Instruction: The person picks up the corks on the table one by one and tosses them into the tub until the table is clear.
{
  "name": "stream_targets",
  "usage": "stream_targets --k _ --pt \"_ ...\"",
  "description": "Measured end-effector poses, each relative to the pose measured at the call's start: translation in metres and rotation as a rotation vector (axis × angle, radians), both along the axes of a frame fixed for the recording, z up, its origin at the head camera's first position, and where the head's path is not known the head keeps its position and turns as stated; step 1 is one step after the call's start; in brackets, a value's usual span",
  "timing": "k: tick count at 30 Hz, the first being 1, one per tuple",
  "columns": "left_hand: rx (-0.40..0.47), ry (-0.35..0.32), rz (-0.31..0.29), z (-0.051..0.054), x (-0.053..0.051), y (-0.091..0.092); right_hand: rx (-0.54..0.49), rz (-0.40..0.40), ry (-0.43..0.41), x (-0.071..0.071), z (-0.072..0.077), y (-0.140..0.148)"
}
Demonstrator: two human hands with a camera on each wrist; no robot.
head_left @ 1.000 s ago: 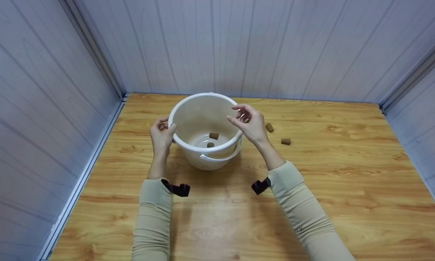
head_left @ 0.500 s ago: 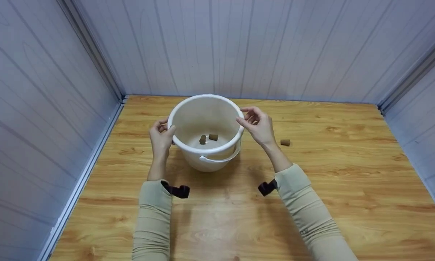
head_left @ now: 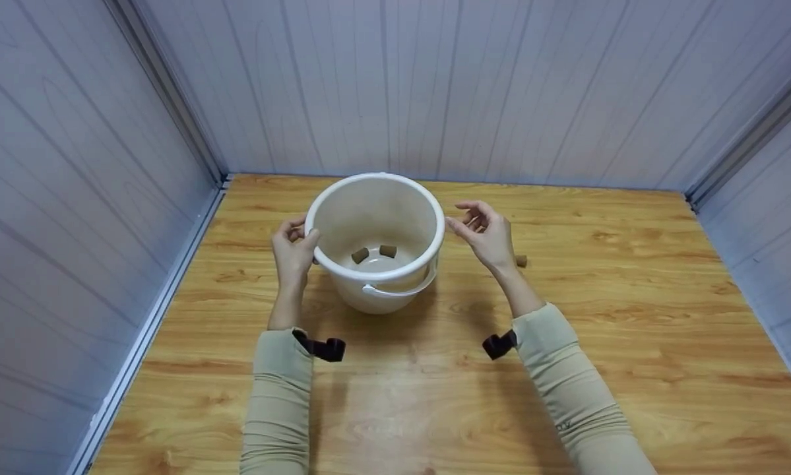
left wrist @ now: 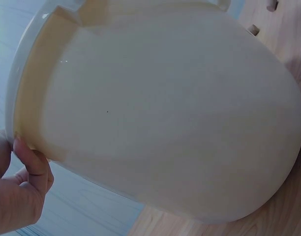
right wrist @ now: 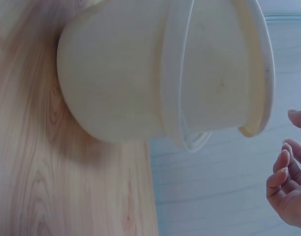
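Observation:
A white bucket (head_left: pixel 377 297) stands upright on the wood-grain surface, its handle (head_left: pixel 402 290) hanging down at the front. My left hand (head_left: pixel 293 254) grips the rim on the left side, thumb over the edge; the left wrist view shows its fingers under the rim of the bucket (left wrist: pixel 160 113). Two brown corks lie apart on the bucket floor, a left cork (head_left: pixel 360 255) and a right cork (head_left: pixel 388 251). Just right of the rim, my right hand (head_left: pixel 491 239) hovers with loosely bent fingers, holding nothing. In the right wrist view, this hand (right wrist: pixel 293 189) is clear of the bucket.
Outside the bucket, one cork (head_left: pixel 521 261) lies partly behind my right hand. The left wrist view shows two corks there, a near cork (left wrist: pixel 254 30) and a farther cork (left wrist: pixel 272 5). Pale panel walls (head_left: pixel 415 86) close off the back and both sides.
My right hand has moved right, from over the bucket's rim to beside it, and now covers one outside cork. Inside, one cork has rolled left. The left hand keeps its hold.

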State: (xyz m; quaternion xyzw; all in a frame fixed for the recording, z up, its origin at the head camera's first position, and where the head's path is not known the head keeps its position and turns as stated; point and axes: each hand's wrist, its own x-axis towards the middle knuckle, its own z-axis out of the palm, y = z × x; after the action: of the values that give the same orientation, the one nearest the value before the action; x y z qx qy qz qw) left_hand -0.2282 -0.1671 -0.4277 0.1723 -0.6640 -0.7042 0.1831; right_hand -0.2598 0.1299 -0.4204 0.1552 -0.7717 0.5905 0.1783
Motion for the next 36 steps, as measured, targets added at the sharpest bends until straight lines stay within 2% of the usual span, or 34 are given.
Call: stream_targets --k 8,20,36 --pt "0.002 -0.001 -0.001 0.000 0.000 0.000 0.030 -0.019 -0.010 -0.002 -0.007 0.012" --pt "-0.007 -0.030 -0.004 0.001 0.001 0.000 0.105 -0.105 -0.038 -0.004 -0.020 0.034" --pt "-0.011 -0.018 -0.009 0.002 0.001 0.000 0.097 -0.190 -0.144 -0.009 -0.045 0.069"
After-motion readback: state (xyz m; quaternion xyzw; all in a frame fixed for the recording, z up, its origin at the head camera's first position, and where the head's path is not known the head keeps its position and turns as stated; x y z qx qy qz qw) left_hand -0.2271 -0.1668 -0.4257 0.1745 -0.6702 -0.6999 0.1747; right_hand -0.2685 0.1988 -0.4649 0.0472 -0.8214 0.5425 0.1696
